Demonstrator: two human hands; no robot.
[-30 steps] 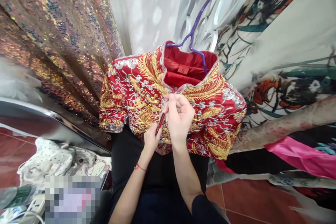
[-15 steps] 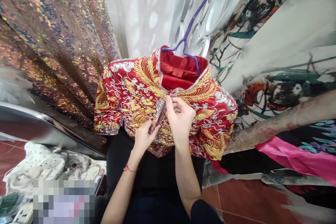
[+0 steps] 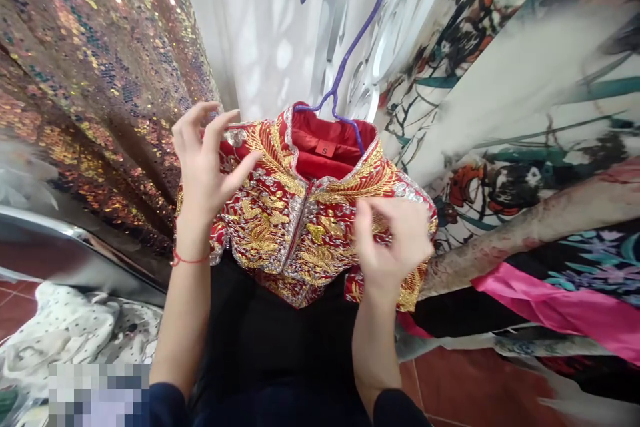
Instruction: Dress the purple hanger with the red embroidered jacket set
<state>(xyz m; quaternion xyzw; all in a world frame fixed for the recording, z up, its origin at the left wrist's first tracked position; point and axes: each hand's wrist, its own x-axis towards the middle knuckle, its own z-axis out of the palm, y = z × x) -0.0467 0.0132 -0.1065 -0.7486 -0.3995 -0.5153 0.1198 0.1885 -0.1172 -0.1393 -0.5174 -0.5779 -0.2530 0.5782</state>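
A short-sleeved red jacket (image 3: 265, 230) with gold and silver embroidery hangs on a purple hanger (image 3: 345, 57). Its stand collar shows a red lining and a small label (image 3: 325, 149) marked "S". The front zip (image 3: 299, 220) is drawn up to near the collar. My left hand (image 3: 203, 157), with a red string on its wrist, is open with fingers spread over the jacket's shoulder on the left. My right hand (image 3: 397, 237) is blurred over the chest on the right, loosely curled, with a gap between thumb and fingers and nothing seen in it.
A sequinned cloth (image 3: 105, 80) hangs at the left, and printed cloth (image 3: 500, 127) at the right. White openwork panels (image 3: 400, 33) stand behind the hanger. Dotted white fabric (image 3: 70, 320) lies at lower left. A black garment with a pink band (image 3: 540, 307) is at lower right.
Both hands have left the zip at the jacket's front. My left hand has moved up and left, opening its fingers; my right hand has moved right. The jacket appears slightly further left.
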